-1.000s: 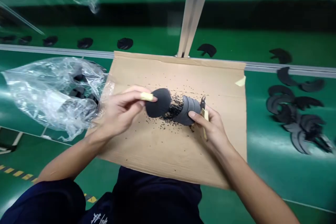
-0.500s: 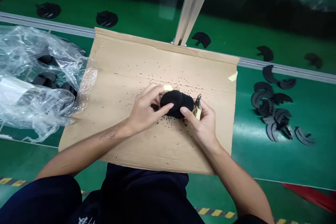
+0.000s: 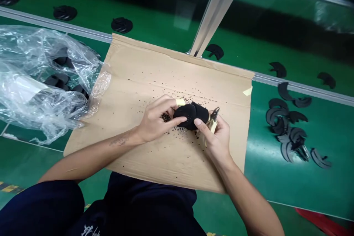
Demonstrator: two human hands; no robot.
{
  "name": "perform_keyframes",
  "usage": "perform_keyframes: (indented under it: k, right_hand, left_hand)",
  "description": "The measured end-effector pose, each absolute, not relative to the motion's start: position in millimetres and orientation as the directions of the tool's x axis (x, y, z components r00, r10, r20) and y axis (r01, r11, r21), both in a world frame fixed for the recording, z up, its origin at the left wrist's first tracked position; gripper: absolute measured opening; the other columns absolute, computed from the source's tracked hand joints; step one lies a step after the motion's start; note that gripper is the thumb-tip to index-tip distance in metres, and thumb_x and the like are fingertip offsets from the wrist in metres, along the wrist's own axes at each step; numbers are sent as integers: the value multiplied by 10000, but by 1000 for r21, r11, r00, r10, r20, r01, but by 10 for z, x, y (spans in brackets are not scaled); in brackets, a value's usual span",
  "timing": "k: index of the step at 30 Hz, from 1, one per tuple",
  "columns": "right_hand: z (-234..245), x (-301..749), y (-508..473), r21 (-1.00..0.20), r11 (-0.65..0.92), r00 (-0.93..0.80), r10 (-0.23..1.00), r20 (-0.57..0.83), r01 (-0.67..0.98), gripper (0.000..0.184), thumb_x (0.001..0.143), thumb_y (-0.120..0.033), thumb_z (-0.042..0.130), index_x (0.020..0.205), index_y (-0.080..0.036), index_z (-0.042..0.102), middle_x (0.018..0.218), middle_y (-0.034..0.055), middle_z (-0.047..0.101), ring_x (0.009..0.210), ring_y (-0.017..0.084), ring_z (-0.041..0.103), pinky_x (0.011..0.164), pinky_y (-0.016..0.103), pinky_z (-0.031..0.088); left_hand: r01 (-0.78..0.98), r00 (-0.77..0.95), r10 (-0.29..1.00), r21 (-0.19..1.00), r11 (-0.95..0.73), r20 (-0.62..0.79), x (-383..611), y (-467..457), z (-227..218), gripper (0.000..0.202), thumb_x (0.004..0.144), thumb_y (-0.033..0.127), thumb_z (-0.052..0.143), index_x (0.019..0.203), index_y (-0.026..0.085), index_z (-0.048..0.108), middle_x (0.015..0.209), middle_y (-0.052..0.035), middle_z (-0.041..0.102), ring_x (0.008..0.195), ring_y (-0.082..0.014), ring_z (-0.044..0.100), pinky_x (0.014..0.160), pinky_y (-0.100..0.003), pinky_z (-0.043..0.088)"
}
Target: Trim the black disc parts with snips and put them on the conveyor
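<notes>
A black rounded part is held between my two hands above a cardboard sheet. My left hand is closed on its left end, thumb on the near face, with pale yellow tape round a fingertip. My right hand steadies the right end with its thumb. Tucked in the same hand is a pair of nippers with pale yellow handles, its metal jaws pointing up and away from the part. Small black scraps lie scattered on the cardboard beneath; the part's underside is hidden.
Clear plastic bags with black parts inside lie at the left. Several curved black pieces are piled on the green table at right. Beyond a metal rail, more black parts sit on a green surface near an upright metal post.
The view has shifted, so most of the scene sits slightly lower. The black part has turned a little in my hands, and the nippers now tilt further to the right.
</notes>
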State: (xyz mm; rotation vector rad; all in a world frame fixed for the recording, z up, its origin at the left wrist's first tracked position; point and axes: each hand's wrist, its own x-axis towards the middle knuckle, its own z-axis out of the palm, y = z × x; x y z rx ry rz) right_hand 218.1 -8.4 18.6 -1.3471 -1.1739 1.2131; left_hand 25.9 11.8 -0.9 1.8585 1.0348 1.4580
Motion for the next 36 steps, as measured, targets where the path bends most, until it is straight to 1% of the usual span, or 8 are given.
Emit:
perform_keyframes:
  k: [6, 10, 13, 20, 25, 29, 32, 36]
  right_hand:
    - [204, 2178, -87, -989, -109, 27, 994, -107, 96, 344, 755, -509, 837, 840, -231, 653, 761, -16, 618, 684, 149, 537, 682, 318, 516]
    - [173, 2178, -85, -988, -90, 11, 996, -89, 126, 319, 773, -498, 827, 843, -232, 665, 779, -9, 634, 710, 157, 557, 709, 332, 535]
    - [159, 2180, -97, -985, -94, 31, 995, -91, 142, 330, 766, -494, 836, 817, -228, 647, 718, -26, 584, 654, 138, 512, 637, 297, 498]
    - [172, 2171, -104, -987, -67, 43, 997, -61, 147, 309, 773, -464, 836, 801, -227, 640, 695, -35, 567, 631, 129, 493, 633, 288, 488]
    - [182, 2168, -97, -983, -91, 42, 995, -85, 160, 315, 781, -477, 823, 803, -221, 641, 709, -25, 591, 649, 137, 513, 636, 288, 490]
    - [184, 2169, -99, -984, -78, 43, 996, -72, 158, 312, 768, -461, 833, 788, -220, 635, 683, -35, 560, 619, 124, 470, 589, 270, 449]
    - [193, 2166, -103, -984, -67, 42, 997, -61, 166, 320, 772, -469, 829, 768, -224, 623, 643, -47, 513, 585, 115, 424, 559, 264, 425]
    - [219, 2181, -99, -982, -66, 15, 998, -64, 177, 363, 762, -519, 835, 764, -223, 625, 638, -47, 521, 571, 112, 426, 535, 261, 425]
  left_hand:
    - [275, 97, 866, 823, -497, 491, 245, 132, -57, 275, 889, 336, 788, 1109, 189, 710, 845, 19, 593, 638, -65, 545, 585, -195, 516]
    - [349, 115, 809, 739, -576, 576, 228, 151, -53, 280, 904, 336, 776, 1143, 209, 706, 866, 12, 620, 634, -67, 520, 603, -205, 507]
    - [384, 142, 797, 710, -591, 587, 228, 165, -46, 297, 914, 333, 765, 1177, 213, 699, 885, 4, 636, 651, -76, 522, 626, -215, 515]
    - [284, 132, 896, 849, -445, 425, 239, 158, -62, 282, 900, 305, 767, 1154, 204, 697, 834, 18, 578, 620, -73, 490, 614, -217, 489]
    - [205, 139, 923, 901, -382, 360, 252, 131, -95, 319, 867, 273, 788, 1163, 204, 692, 927, -12, 632, 636, -68, 506, 611, -214, 509]
    - [99, 151, 971, 975, -200, 184, 263, 132, -109, 405, 837, 271, 799, 1218, 198, 684, 1074, -67, 709, 647, -69, 582, 577, -201, 539]
    - [-14, 195, 978, 997, -78, 79, 272, 151, -89, 306, 823, 309, 804, 1089, 172, 744, 959, -61, 768, 695, -104, 671, 581, -197, 580]
    - [-130, 255, 967, 991, 11, 22, 261, 179, -35, 247, 805, 350, 828, 939, 147, 786, 862, -53, 794, 725, -136, 736, 639, -242, 646]
